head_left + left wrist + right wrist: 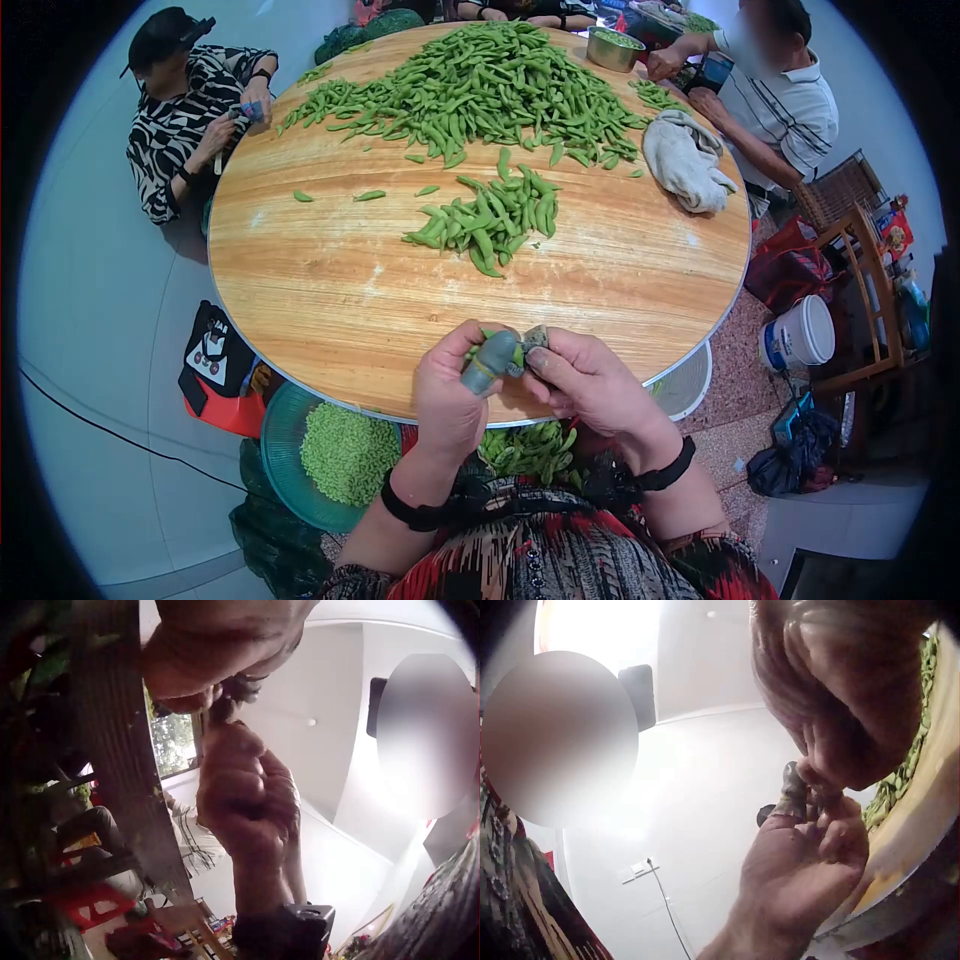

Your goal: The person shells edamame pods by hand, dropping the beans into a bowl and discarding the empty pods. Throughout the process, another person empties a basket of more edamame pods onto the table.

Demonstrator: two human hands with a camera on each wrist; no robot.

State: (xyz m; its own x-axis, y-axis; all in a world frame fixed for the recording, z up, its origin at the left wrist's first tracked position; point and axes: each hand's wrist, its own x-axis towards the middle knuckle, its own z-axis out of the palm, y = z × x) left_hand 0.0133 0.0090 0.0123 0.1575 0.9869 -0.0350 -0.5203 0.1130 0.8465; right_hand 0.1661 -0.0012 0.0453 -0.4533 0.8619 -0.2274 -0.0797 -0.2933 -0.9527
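Note:
Both hands meet over the table's near edge. My left hand (448,385), a grey cover (490,362) on its thumb, grips green soybean pods (519,355) between thumb and fingers. Opposite it, my right hand (598,385) pinches the pod's end with thumb and forefinger; a worn grey cover (537,336) sits on a fingertip. In the left wrist view the right hand (247,791) has curled fingers. The right wrist view shows the left hand (799,881) with its covered thumb upright; the pod is mostly hidden by fingers there.
A small pod pile (490,220) lies ahead on the round wooden table (310,330), a large heap (500,85) behind it. A rag (685,160) and metal bowl (614,50) stand right. Below left, a green basket (280,470) holds shelled beans. Two people sit across.

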